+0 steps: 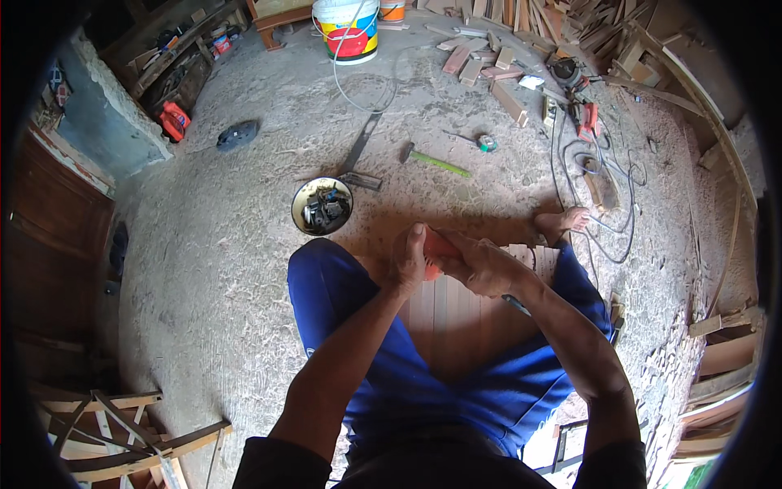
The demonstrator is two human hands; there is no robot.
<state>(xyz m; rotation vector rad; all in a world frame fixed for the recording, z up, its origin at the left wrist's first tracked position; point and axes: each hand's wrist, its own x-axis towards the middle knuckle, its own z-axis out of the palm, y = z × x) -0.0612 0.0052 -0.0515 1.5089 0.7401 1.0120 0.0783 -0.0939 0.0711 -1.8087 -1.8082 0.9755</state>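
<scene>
My left hand (410,259) and my right hand (485,267) are together between my knees, both closed round an orange-red thing (440,247). Fingers cover most of it, so its kind does not show. A dark, narrow end (515,305) pokes out below my right wrist; whether it belongs to the same thing I cannot tell. Beneath the hands lies a panel of narrow wooden strips (440,322), between my legs in blue trousers. Its far right edge has notched ends.
Ahead lie a bowl of metal parts (327,208), a handsaw (362,147), a green-handled hammer (438,162) and a tape measure (486,143). Cables (631,175) coil by my bare right foot (562,222). Wood offcuts (509,104) and a paint bucket (350,41) stand farther off.
</scene>
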